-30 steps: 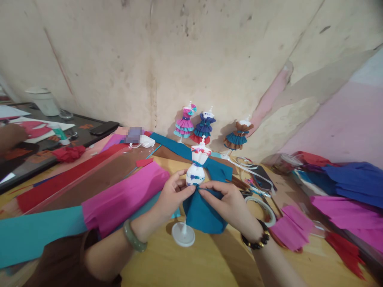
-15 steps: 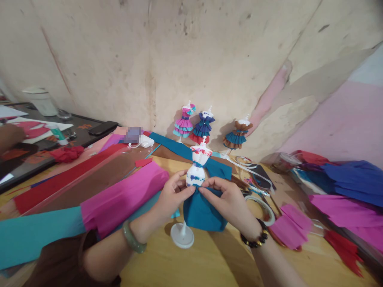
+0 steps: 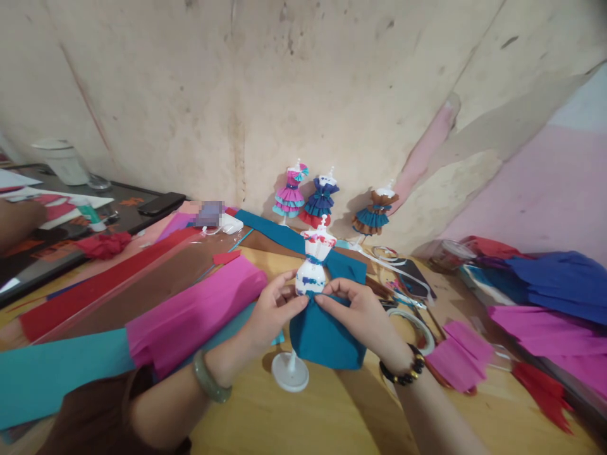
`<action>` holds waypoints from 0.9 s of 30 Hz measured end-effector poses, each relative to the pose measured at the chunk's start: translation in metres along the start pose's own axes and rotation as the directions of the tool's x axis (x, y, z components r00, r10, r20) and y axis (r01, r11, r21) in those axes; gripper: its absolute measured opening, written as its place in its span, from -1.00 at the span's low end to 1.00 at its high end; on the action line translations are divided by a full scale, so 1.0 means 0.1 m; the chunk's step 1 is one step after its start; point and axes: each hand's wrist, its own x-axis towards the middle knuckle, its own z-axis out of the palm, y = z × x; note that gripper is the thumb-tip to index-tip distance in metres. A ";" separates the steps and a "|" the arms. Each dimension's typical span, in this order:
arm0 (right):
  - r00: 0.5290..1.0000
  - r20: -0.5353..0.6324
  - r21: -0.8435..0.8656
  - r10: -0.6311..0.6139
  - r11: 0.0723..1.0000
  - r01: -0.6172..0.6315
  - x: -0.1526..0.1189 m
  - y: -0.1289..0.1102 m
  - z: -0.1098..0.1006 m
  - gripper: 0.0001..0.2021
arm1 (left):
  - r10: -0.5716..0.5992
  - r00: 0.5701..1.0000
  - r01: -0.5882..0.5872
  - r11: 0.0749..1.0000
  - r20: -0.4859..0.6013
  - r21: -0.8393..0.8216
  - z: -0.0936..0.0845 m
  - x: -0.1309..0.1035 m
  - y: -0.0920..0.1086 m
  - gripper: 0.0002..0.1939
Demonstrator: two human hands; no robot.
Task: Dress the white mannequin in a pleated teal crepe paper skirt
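Observation:
A small white mannequin on a round white base stands between my hands, with coloured smears on its body and a teal band at the waist. A teal paper piece hangs from its lower front. My left hand pinches at the left side of the mannequin's bottom edge, thumb on the paper's top. With thumb and fingers together, my right hand grips the same paper's top edge on the right. The fingertips nearly meet.
Three dressed mannequins stand by the wall. Pink paper, red and turquoise strips lie left. A tape roll, pink paper pieces and blue paper lie right. Another person's hand is at the far left.
The lower right part of the teal paper has swung slightly to the right. My hands keep nearly the same pinch at the mannequin.

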 end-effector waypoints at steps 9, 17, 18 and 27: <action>0.999 -0.013 -0.021 -0.037 0.999 0.036 -0.02 0.02 0.04 -0.80 | 0.001 1.000 0.001 0.998 -0.029 0.068 0.05 -0.01 0.06 -0.49; 0.999 0.008 0.004 -0.048 0.999 0.048 -0.02 0.01 0.08 -0.82 | -0.015 0.997 0.020 0.998 -0.078 0.067 0.06 0.00 0.08 -0.51; 0.998 0.026 0.007 -0.052 0.999 0.052 -0.02 0.01 0.07 -0.82 | -0.017 0.997 0.022 0.997 -0.080 0.070 0.05 0.00 0.07 -0.51; 0.991 0.095 -0.017 -0.095 0.995 0.097 -0.01 -0.01 0.01 -0.85 | -0.013 0.993 0.033 0.984 -0.120 0.173 0.02 0.03 0.09 -0.53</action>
